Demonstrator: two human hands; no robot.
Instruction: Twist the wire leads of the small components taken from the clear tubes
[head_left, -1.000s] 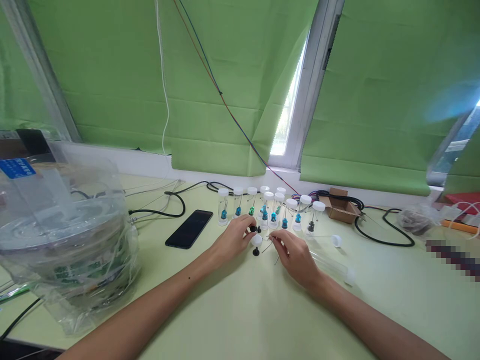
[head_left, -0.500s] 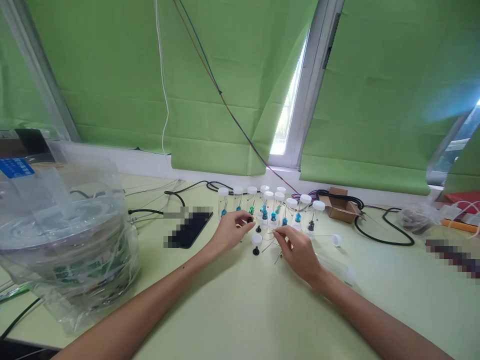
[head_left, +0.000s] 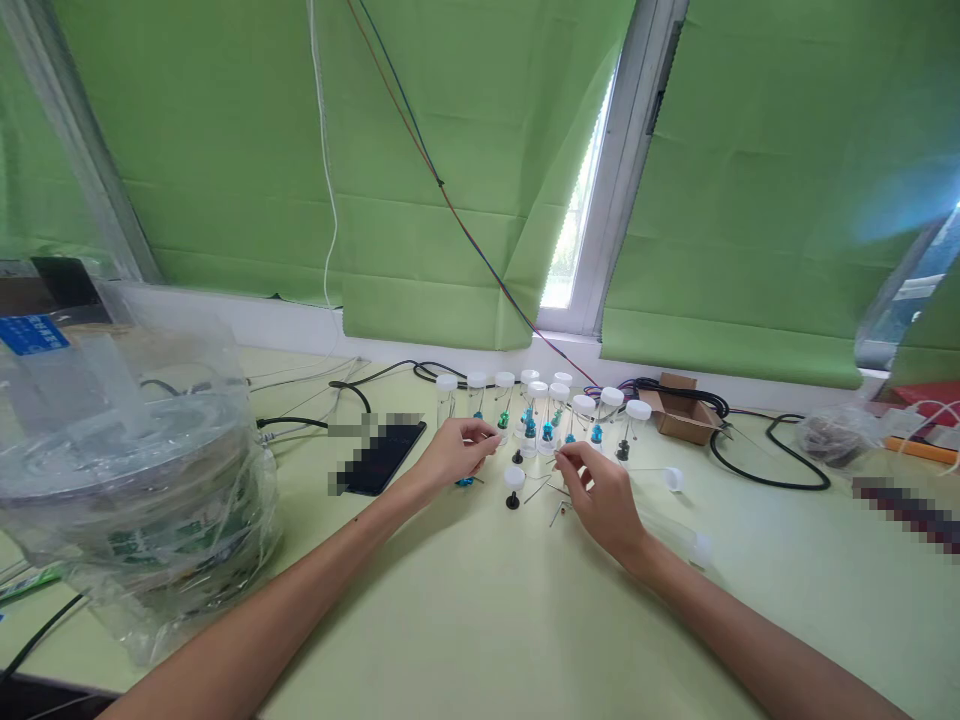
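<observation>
My left hand (head_left: 459,450) is closed in a pinch left of the standing vials, and what its fingertips hold is too small to make out. Just under it shows a blue part (head_left: 466,481) with a thin rod. My right hand (head_left: 596,488) also pinches, its fingertips at something tiny and unclear. Between the hands sit a white cap (head_left: 514,478), a black plunger-like part (head_left: 513,501) and another small black part (head_left: 517,457). Thin metal rods (head_left: 537,492) lie beside the right fingers. Behind stand several clear vials with white caps (head_left: 611,397), holding blue, green or black parts.
Two capped clear tubes (head_left: 673,480) lie right of my right hand. A dark phone (head_left: 384,458) rests at left, near a large plastic-wrapped spool (head_left: 142,480). Farther back are an open cardboard box (head_left: 684,414) and black cables (head_left: 780,484).
The black part seen at my left fingertips no longer shows there, and a blue part has come into view below that hand. My right fingertips have risen slightly.
</observation>
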